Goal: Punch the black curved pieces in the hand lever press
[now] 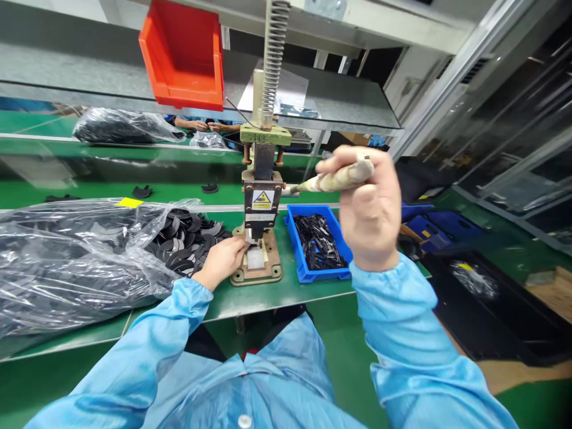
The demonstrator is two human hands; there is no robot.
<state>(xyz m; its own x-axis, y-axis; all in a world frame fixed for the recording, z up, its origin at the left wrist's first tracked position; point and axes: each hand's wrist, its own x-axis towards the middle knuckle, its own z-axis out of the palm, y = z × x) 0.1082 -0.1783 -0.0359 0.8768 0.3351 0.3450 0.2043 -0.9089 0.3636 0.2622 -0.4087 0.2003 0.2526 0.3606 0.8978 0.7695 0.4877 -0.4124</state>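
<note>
A small hand press (261,202) with a tall spring stands on the green bench. My right hand (369,208) is wrapped round the press's taped lever handle (339,177), raised at about chest height. My left hand (226,257) rests at the press's base, its fingers pinched on a small part under the ram; the part itself is too hidden to name. Black curved flat parts (187,241) spill from a clear plastic bag (75,256) just left of that hand.
A blue tray (300,269) of small black parts sits right of the press. A red bin (183,56) hangs on the shelf above. Another bag of parts (120,126) lies across the green conveyor, where another person's hands (210,126) work. Dark bins stand on the floor at right.
</note>
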